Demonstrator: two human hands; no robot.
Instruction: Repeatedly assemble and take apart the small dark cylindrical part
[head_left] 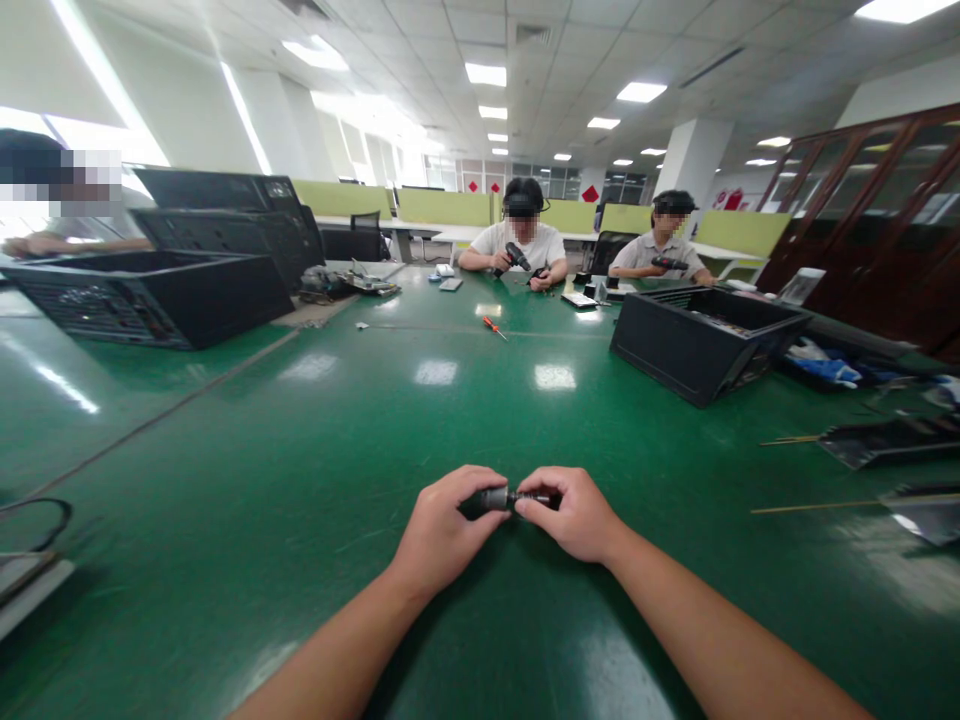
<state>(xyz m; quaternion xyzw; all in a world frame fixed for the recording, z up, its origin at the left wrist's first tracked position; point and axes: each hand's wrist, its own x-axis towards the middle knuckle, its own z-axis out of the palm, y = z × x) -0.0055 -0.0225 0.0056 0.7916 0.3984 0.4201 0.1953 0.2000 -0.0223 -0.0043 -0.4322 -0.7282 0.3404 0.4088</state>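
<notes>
Between my two hands, low over the green table (360,420), is a small dark cylindrical part. My left hand (450,520) grips its thicker, grey-banded end (493,498) with thumb and fingers. The thinner dark end (534,497) is pinched in my right hand (574,512). A narrow neck shows between the two ends; I cannot tell whether they are one piece or two pieces touching. Both hands partly cover it, and its exact kind does not show. Farther off, beyond my hands, an orange-handled screwdriver (492,325) lies on the table.
Black computer cases stand at left (150,290) and right (705,340). Thin rods (817,507) and metal pieces (926,510) lie at right. Across the table one person holds a power drill (517,255); other people sit at far right and left. A flat panel (30,590) sits at left.
</notes>
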